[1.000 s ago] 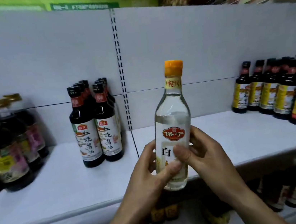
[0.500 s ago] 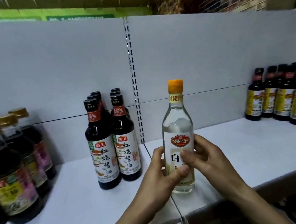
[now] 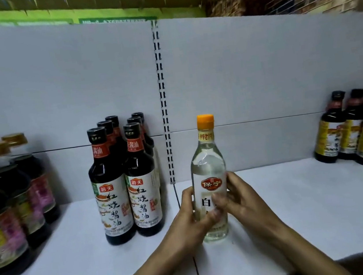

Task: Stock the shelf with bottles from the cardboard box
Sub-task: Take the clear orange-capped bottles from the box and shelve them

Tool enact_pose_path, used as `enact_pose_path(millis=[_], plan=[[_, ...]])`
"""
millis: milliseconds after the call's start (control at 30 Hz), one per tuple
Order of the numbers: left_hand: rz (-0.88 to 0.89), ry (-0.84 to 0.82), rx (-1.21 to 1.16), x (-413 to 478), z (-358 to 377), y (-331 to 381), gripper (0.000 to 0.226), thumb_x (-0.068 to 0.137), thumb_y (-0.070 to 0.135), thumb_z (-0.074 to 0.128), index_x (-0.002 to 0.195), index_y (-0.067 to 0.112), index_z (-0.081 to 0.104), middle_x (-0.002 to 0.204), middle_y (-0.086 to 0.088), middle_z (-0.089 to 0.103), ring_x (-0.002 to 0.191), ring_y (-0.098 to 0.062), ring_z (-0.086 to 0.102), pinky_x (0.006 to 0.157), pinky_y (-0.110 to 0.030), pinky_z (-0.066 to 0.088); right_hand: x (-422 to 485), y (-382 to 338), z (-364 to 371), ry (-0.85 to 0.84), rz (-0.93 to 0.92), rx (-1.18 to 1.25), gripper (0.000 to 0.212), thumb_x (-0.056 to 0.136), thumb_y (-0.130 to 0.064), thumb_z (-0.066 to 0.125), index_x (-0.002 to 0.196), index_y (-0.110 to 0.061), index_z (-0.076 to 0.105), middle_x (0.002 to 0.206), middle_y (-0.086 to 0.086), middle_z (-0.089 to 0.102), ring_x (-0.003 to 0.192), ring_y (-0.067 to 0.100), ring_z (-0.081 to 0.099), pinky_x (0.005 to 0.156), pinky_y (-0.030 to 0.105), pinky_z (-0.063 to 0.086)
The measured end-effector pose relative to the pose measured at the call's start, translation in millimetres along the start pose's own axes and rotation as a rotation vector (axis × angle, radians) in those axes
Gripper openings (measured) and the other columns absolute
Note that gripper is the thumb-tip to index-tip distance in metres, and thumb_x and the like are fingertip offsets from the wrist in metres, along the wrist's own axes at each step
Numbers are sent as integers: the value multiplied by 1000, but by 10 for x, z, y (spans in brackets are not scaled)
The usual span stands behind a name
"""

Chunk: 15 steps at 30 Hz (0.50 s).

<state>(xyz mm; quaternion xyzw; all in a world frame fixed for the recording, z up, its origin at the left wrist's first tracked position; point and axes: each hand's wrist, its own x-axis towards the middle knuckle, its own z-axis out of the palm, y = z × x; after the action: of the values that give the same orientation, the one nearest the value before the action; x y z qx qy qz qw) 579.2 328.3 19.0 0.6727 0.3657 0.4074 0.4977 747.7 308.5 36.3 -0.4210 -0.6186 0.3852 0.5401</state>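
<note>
A clear bottle [image 3: 207,164] with an orange cap and a white label stands upright on the white shelf [image 3: 300,209], just right of the shelf's centre seam. My left hand [image 3: 191,219] wraps its lower left side and my right hand [image 3: 242,201] its lower right side, thumbs across the label. The bottle's base looks to be resting on the shelf surface. The cardboard box is out of view.
Two rows of dark soy sauce bottles [image 3: 126,181] stand just left of the clear bottle. Larger dark bottles with gold caps [image 3: 6,202] crowd the far left. Yellow-labelled dark bottles [image 3: 357,130] stand at the far right. A slotted upright [image 3: 163,102] splits the grey back panel.
Both hands have carried the clear bottle forward from in front of the shelf edge onto the shelf and lowered it to the surface. The camera has moved closer.
</note>
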Motion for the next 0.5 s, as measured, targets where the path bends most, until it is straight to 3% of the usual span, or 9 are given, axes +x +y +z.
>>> enact_pose_path(millis=[133,233,367,500], plan=[[-8,39,87,102,-7,-23,52,96,13,69,137,27,40,120,8,72,104,-4,73,95,-30,59,144,54,-31,-47,17,-76,40,93,-18,73,127,-28,55,118,-7,73,110,10,70,85,29,59],[-11,60,142,182,-32,-52,53,95,20,69,136,30,37,122,10,72,110,-6,71,101,-39,57,256,61,-52,-57,36,-224,43,91,-22,75,126,-34,52,115,-13,72,103,-1,69,84,26,59],[-17,84,189,329,-47,-58,53,92,28,65,135,32,35,121,12,70,108,-1,70,101,-36,57,448,102,-75,-96,99,-352,51,90,-28,76,129,-36,43,116,-14,70,103,2,69,95,34,58],[-26,152,229,496,-75,-100,71,74,45,70,135,36,35,119,11,71,108,-10,72,100,-45,58,672,201,-85,-105,159,-402,55,88,-33,75,130,-32,39,120,-6,69,107,14,70,96,42,58]])
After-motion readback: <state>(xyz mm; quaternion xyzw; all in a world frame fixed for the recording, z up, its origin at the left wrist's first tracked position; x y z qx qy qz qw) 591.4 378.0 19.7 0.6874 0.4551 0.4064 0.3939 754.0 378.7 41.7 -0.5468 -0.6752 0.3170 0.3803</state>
